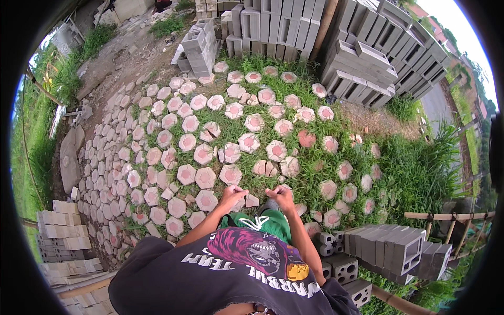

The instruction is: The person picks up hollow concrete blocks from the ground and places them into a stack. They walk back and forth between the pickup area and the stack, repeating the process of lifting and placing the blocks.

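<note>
My left hand (232, 197) is held in front of my waist, its fingers pinched together. Level with it, a short gap to the right, my right hand (282, 198) is closed in a similar pinch. Whatever may be between the fingertips is too small to make out. Just below the hands are my green shorts (281, 226) with a white drawstring (254, 222), which neither hand touches. Beyond my hands, hexagonal paving stones (230, 175) with reddish centres lie set in grass, one of them a cracked paving stone (265, 168).
Grey concrete blocks (283, 26) stand stacked at the back, with another block pile (362, 65) at the far right. Hollow blocks (386, 249) lie near right, beside a bamboo rail (451, 216). Pale bricks (63, 231) are piled at near left. Tall grass (420, 157) grows on the right.
</note>
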The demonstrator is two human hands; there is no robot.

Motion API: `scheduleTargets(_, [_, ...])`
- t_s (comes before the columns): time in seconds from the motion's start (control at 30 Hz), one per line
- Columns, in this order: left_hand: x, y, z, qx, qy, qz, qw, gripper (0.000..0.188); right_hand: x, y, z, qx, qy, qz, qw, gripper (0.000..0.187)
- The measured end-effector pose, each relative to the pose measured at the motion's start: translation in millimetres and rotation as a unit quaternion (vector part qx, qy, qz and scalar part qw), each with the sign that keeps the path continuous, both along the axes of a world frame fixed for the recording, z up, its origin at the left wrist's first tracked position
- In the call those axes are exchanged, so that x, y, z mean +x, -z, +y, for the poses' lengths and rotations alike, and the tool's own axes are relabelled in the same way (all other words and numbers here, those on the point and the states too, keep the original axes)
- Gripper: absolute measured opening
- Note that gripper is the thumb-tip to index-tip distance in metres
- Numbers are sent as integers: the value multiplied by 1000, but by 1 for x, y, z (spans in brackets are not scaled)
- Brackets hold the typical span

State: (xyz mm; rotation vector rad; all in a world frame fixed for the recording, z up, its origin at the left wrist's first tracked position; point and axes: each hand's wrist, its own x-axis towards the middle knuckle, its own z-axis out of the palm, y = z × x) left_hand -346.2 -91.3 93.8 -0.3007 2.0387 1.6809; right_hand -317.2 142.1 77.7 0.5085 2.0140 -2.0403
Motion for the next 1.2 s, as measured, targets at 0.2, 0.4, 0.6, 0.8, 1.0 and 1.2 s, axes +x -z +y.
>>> scheduleTargets(0.2, [-40,-38,43,-10,-24,56,998,30,-62,2,41,-83,26,-37,996,31])
scheduleTargets(0.4, [-50,-38,49,-42,-51,60,996,32,-85,8,22,-161,-45,-51,985,30])
scheduleTargets(0.6, [-89,-45,52,-24,-87,45,995,30,-123,0,16,-115,-124,-69,983,38])
scheduleTargets(0.8, [-152,-38,46,-43,-54,45,997,32,-186,-12,11,-96,-108,-80,986,33])
scheduleTargets(1.0, [-239,-25,9,15,-85,31,996,40,-283,4,-21,-72,-127,-83,986,30])
scheduleTargets(1.2, [-317,-19,-53,90,-168,-17,982,42,-384,-6,-82,-39,-193,-62,978,18])
